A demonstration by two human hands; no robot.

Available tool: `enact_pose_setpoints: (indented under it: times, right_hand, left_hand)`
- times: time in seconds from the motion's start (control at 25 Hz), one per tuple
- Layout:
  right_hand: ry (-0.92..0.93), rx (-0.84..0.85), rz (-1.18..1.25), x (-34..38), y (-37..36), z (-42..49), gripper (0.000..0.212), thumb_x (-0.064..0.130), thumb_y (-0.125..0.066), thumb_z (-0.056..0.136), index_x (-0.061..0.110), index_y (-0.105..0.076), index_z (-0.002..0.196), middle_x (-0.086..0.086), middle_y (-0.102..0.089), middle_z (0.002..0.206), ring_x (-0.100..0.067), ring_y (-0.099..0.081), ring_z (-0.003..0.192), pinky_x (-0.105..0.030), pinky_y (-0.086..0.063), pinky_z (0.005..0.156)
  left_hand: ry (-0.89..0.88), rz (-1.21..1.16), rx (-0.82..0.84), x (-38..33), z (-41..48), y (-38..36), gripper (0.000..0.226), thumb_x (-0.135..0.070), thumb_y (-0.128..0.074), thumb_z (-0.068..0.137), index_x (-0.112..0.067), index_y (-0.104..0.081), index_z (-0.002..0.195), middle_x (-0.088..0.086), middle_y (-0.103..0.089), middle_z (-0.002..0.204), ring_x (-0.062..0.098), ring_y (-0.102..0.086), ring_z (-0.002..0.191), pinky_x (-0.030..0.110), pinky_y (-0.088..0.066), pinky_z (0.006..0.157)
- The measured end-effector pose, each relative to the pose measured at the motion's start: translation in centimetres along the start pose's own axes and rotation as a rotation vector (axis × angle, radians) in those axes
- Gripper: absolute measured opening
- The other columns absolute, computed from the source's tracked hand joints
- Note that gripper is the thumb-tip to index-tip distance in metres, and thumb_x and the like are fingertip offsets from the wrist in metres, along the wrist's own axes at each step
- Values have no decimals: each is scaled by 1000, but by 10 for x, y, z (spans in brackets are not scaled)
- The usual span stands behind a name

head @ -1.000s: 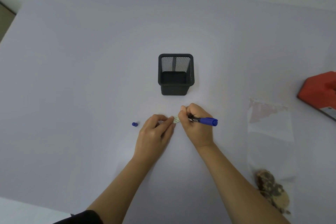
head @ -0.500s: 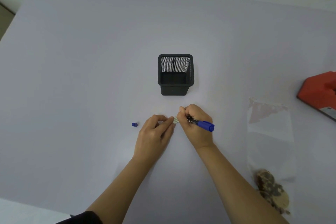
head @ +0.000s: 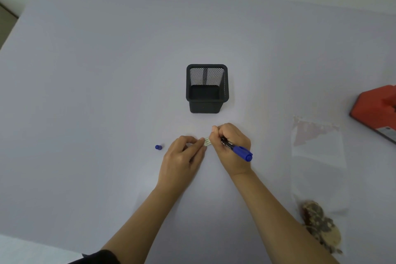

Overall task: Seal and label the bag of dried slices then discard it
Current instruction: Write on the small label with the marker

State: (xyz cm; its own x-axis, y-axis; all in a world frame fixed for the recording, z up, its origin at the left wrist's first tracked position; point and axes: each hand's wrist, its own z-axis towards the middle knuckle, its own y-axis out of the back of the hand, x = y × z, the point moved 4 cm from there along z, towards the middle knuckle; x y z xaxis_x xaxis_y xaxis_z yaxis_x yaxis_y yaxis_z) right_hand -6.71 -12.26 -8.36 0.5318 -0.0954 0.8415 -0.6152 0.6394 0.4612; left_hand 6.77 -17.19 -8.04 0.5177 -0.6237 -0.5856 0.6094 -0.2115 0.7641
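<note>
The left hand [head: 182, 156] is pinching the label [head: 207, 141], the right hand [head: 231, 146] is gripping the marker [head: 237, 149]; the bag [head: 317, 167] is lying off right (long axis toward the person), nearer the right hand.

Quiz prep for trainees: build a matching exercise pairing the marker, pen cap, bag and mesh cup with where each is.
Things: 1 marker; 2 pen cap; 3 bag; 4 mesh cup.
Places: A standing upright centrally; B lying flat on the right; C in the right hand; D left of the left hand holding the label.
Pairs: 1-C; 2-D; 3-B; 4-A.
</note>
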Motion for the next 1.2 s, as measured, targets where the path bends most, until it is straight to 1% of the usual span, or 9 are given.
enact_pose_setpoints:
  times: [0.12, 0.32, 0.48, 0.68, 0.8, 0.96, 1.2]
  right_hand:
    - [7, -3, -2, 1, 0, 1, 33, 16, -53, 87, -1, -46, 60, -12, -46, 54, -21, -39, 57, -12, -40, 57]
    - [21, -25, -27, 3, 1, 1, 34, 16, -53, 87, -1, -46, 59, -13, -47, 54, -21, -39, 56, -13, -38, 56]
    - [40, -32, -52, 4, 1, 0, 34, 16, -53, 87, -1, -46, 59, -12, -47, 54, -21, -39, 55, -18, -40, 54]
    - [41, -28, -58, 4, 2, 1, 37, 20, -52, 89, 0, -46, 59, -11, -47, 54, -20, -38, 55, -15, -39, 54]
    - [54, -31, -79, 5, 2, 0, 40, 24, -50, 91, 0, -45, 59, -11, -47, 54, -20, -40, 51, -21, -41, 52]
    - [48, -32, -75, 5, 1, 1, 35, 17, -52, 88, -1, -45, 58, -12, -46, 53, -21, -40, 49, -27, -42, 50]
    - [49, -37, -75, 5, 2, 1, 35, 17, -52, 87, 0, -45, 58, -12, -47, 53, -20, -38, 53, -19, -40, 51]
  left_hand:
    - [-1, 3, -4, 0, 0, 0, 25, -24, -60, 87, -6, -74, 97, 8, -66, 88, 16, -62, 76, 19, -49, 68]
    - [3, 3, -15, 1, -1, 0, 23, -24, -61, 87, -7, -74, 96, 8, -66, 88, 15, -60, 75, 19, -48, 68]
    - [-5, 3, -9, 0, 0, 0, 24, -23, -61, 87, -7, -74, 96, 7, -66, 88, 15, -60, 74, 18, -48, 69]
    - [-7, 7, 4, 1, -1, 0, 24, -24, -61, 87, -7, -74, 98, 7, -66, 89, 15, -61, 75, 19, -50, 69]
    - [-4, 8, 2, 0, -1, 0, 23, -23, -61, 87, -7, -74, 97, 7, -66, 89, 15, -61, 75, 18, -49, 69]
    - [-7, 17, 3, 0, -1, 0, 25, -24, -60, 87, -6, -74, 97, 7, -66, 88, 15, -61, 75, 17, -48, 70]
    - [-5, 25, 9, 0, 0, 0, 25, -25, -60, 87, -6, -74, 97, 7, -67, 88, 15, -62, 75, 15, -46, 72]
